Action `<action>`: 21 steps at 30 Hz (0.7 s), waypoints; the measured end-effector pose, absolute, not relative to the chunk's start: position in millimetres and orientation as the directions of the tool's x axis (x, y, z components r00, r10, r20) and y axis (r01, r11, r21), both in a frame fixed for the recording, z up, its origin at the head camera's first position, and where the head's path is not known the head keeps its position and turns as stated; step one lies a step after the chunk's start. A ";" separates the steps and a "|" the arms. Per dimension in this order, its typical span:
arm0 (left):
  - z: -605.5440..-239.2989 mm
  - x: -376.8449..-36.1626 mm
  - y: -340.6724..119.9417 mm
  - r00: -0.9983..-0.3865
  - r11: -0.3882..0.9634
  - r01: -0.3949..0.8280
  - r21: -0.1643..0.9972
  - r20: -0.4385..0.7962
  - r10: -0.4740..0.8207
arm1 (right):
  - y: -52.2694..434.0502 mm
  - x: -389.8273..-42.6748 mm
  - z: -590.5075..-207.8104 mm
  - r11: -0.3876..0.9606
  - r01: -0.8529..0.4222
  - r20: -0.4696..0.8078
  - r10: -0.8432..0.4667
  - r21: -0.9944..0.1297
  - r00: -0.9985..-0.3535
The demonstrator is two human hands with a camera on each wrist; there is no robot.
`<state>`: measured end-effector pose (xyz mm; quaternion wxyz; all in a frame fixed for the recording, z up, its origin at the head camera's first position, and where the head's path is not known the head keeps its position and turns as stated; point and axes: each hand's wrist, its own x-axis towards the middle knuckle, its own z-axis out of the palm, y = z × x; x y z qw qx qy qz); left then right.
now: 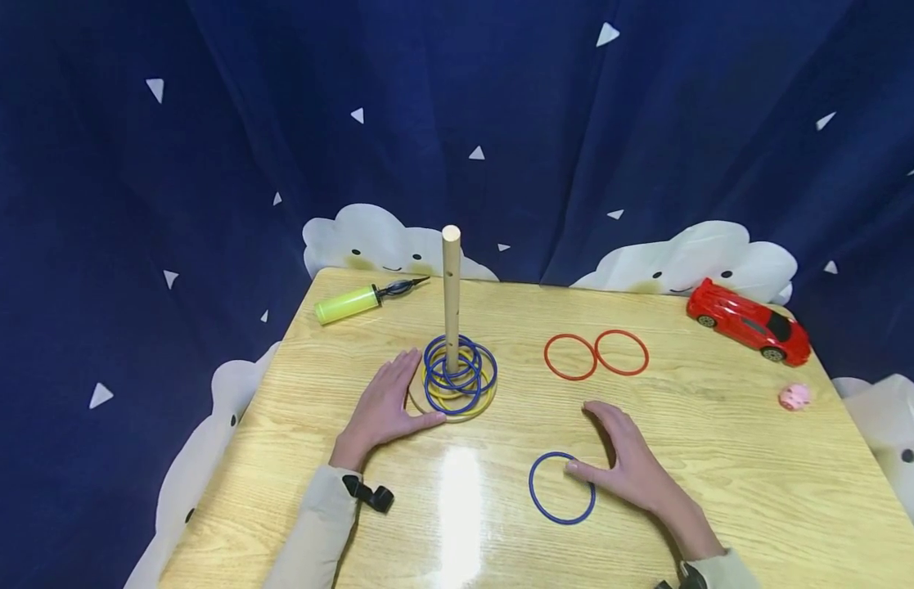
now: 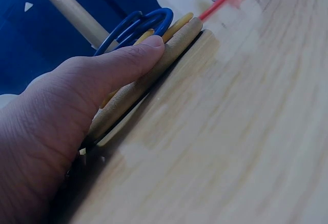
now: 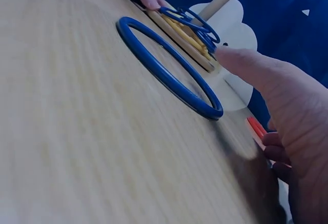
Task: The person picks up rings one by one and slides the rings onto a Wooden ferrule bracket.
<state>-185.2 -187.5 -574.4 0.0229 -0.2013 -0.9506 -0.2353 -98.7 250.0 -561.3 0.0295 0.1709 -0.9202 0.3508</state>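
Note:
A wooden peg (image 1: 452,303) stands upright on a round wooden base (image 1: 488,402). Blue rings (image 1: 490,360) and yellow rings (image 1: 436,397) lie in a pile around its foot. My left hand (image 1: 383,402) rests against the base's left side, fingers straight; in the left wrist view the thumb (image 2: 128,62) lies on the rim. Nearer the front, a single blue ring (image 1: 532,488) lies flat on the table. My right hand (image 1: 633,466) hovers over that ring's right edge, thumb and fingers spread apart, holding nothing. The right wrist view shows the blue ring (image 3: 169,78) apart from the thumb.
Two red rings (image 1: 570,378) (image 1: 622,374) lie side by side behind my right hand. A yellow-green hand pump (image 1: 349,305) is at the back left. At the right are a red toy car (image 1: 747,323) and a pink pig figure (image 1: 794,397). A blue curtain (image 1: 501,98) hangs behind the table.

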 end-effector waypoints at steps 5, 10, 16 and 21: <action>-573.3 -185.2 -187.2 -0.917 0.804 0.395 0.444 0.144 0.371 | 256.2 -83.9 -558.8 0.688 -0.343 0.157 -0.320 -0.640 -0.934; -573.9 -185.2 -187.1 -0.914 0.800 0.403 0.445 0.156 0.374 | 257.8 -72.8 -559.7 0.686 -0.370 0.171 -0.343 -0.626 -0.924; -574.9 -185.1 -187.7 -0.914 0.801 0.404 0.443 0.164 0.370 | 256.1 -63.4 -559.9 0.673 -0.463 0.202 -0.432 -0.577 -0.879; -575.4 -184.4 -187.9 -0.913 0.800 0.406 0.441 0.169 0.370 | 252.1 -60.4 -559.6 0.678 -0.530 0.260 -0.466 -0.510 -0.846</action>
